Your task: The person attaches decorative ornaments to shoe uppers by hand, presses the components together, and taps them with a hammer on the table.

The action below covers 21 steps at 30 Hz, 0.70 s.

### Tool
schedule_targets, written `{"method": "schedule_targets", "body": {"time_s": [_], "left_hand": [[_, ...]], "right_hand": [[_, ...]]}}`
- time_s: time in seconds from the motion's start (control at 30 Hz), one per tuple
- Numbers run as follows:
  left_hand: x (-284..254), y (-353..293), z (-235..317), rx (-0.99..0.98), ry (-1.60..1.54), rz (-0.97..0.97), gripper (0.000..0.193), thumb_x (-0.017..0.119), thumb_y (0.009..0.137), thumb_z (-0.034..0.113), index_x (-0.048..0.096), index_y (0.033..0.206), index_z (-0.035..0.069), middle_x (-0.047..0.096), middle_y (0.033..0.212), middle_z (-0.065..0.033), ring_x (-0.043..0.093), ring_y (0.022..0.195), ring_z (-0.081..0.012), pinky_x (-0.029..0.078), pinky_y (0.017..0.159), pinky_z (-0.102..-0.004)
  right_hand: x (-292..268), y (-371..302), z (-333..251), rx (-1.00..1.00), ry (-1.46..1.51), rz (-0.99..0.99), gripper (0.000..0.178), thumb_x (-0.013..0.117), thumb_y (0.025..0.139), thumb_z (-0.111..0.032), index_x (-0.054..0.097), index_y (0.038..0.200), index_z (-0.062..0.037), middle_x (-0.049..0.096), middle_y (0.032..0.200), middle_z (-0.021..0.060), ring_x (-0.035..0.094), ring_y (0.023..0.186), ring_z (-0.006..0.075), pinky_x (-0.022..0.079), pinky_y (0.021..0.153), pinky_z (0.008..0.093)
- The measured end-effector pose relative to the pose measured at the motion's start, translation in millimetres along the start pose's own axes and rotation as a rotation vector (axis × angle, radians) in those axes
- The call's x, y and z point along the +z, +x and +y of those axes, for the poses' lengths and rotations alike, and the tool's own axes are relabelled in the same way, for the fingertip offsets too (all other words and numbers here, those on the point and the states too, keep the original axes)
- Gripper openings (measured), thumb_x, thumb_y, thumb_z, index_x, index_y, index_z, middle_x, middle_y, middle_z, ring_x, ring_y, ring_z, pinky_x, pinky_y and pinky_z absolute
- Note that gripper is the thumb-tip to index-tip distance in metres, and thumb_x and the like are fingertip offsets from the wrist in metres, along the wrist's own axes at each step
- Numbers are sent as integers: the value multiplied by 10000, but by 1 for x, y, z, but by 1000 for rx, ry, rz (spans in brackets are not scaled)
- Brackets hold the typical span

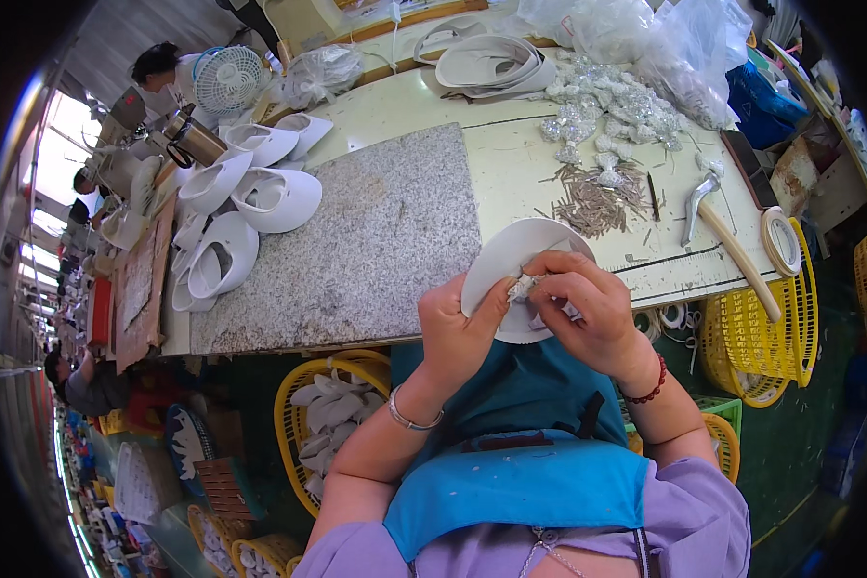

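A curved white piece, which looks like a shoe upper, is held up at the table's front edge. My left hand is closed on its left side, the thumb pressing near the middle. My right hand is bent over the right side with its fingertips pinched together. Between both hands' fingertips shows a small silvery, glittery ornament, partly hidden by the fingers. Similar white shoe uppers lie in a group at the left of the table.
A speckled stone slab lies on the table. To the right are thin sticks, bagged glittery ornaments, a hammer, a dark pen and a tape roll. Yellow baskets stand below. A fan and another person are at far left.
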<state>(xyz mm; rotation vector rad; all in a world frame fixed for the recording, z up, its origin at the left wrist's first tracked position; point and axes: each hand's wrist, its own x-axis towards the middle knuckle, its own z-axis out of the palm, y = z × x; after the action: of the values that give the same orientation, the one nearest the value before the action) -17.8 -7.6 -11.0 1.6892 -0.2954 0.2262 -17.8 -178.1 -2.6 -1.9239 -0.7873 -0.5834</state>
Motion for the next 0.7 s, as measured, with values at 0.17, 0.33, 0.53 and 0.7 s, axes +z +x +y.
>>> {"method": "schedule_targets", "body": {"time_s": [0.17, 0.33, 0.53, 0.7], "left_hand": [[-3, 3, 5, -22, 89, -64, 128, 659, 868, 95, 672, 895, -30, 632, 701, 11, 505, 653, -25, 426, 554, -213], [-8, 6, 5, -19, 120, -114, 140, 649, 877, 108, 671, 905, -27, 631, 691, 3, 502, 639, -27, 422, 548, -218], [-7, 8, 5, -9, 127, -131, 148, 648, 879, 114, 675, 924, -24, 635, 693, 3, 507, 637, -28, 423, 546, -220], [-7, 10, 6, -34, 103, -131, 147, 649, 877, 112, 675, 927, -23, 640, 697, 5, 516, 646, -29, 428, 553, -218]], "right_hand": [[0, -2, 3, -1, 4, 15, 206, 674, 695, 71, 550, 832, -21, 625, 969, 134, 616, 699, 263, 497, 570, 318], [-2, 1, 4, 11, 18, 10, 188, 672, 699, 67, 534, 783, -30, 638, 961, 118, 609, 649, 235, 486, 539, 298], [-3, 5, 9, -13, 48, 18, 191, 660, 695, 75, 506, 731, -32, 645, 951, 117, 609, 630, 215, 488, 539, 289], [-2, 6, 13, -17, 69, 23, 202, 660, 684, 82, 496, 717, -32, 647, 950, 123, 613, 636, 211, 492, 556, 286]]}}
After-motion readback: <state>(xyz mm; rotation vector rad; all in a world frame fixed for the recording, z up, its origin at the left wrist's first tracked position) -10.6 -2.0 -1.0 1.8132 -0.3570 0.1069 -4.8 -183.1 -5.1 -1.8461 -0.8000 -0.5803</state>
